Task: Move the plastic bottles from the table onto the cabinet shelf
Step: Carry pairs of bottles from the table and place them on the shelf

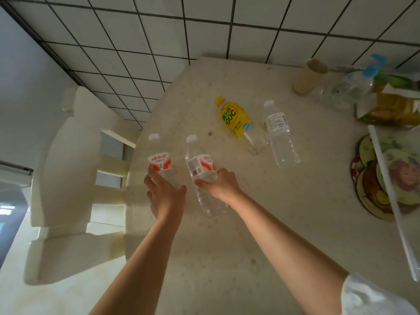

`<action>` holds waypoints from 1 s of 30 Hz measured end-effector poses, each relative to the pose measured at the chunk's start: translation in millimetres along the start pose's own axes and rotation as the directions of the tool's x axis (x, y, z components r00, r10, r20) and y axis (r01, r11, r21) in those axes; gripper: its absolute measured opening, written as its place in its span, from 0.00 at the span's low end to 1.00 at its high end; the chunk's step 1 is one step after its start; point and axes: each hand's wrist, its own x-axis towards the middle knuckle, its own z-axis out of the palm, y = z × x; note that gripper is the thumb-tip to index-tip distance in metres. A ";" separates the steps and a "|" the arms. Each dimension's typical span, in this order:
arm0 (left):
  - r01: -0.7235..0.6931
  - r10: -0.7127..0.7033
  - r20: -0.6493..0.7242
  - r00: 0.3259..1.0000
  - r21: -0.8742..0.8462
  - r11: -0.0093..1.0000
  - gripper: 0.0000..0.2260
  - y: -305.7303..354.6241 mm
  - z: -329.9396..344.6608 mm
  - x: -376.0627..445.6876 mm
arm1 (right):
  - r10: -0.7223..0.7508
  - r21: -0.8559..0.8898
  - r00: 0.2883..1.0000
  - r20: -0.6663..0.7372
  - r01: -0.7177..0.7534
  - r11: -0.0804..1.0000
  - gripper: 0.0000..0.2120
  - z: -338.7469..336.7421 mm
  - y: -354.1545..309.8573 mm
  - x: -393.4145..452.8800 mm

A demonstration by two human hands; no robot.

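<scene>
Two clear bottles with red-and-white labels and white caps are at the table's left side. My left hand (164, 196) is closed around the lower part of the left bottle (159, 161). My right hand (221, 185) grips the middle of the right bottle (200, 165), whose base reaches toward me past the hand. Farther back on the beige table (284, 223) stand a yellow-labelled bottle (236, 120) with a yellow cap and a clear bottle (278, 133) with a white label. The cabinet shelf is out of sight.
A cream chair (66, 178) stands against the table's left edge. At the back right are a beige cup (309, 76), a spray bottle (354, 85) with a blue head and a packet (395, 108). Round fruit-pattern mats (372, 189) lie at the right edge.
</scene>
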 end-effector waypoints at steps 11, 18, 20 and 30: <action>0.023 -0.016 0.124 0.992 -0.057 0.998 0.50 -16.5 -18.2 -0.7 | -0.007 0.129 0.999 -0.038 0.012 0.992 0.35 -2.2 24.7 -28.2; -0.024 0.058 0.232 0.971 -0.147 0.989 0.45 -49.5 -24.0 -73.5 | 0.086 0.282 0.994 -0.068 -0.064 0.957 0.29 7.0 75.5 -94.7; -0.033 0.082 0.280 0.956 -0.175 0.984 0.45 -60.4 -27.4 -91.9 | 0.131 0.360 0.987 -0.093 -0.089 0.929 0.27 14.9 89.1 -116.6; -0.237 0.303 0.467 0.831 -0.196 0.952 0.39 -84.8 -52.1 -155.3 | 0.322 0.685 0.919 -0.226 -0.085 0.723 0.30 48.3 145.1 -229.7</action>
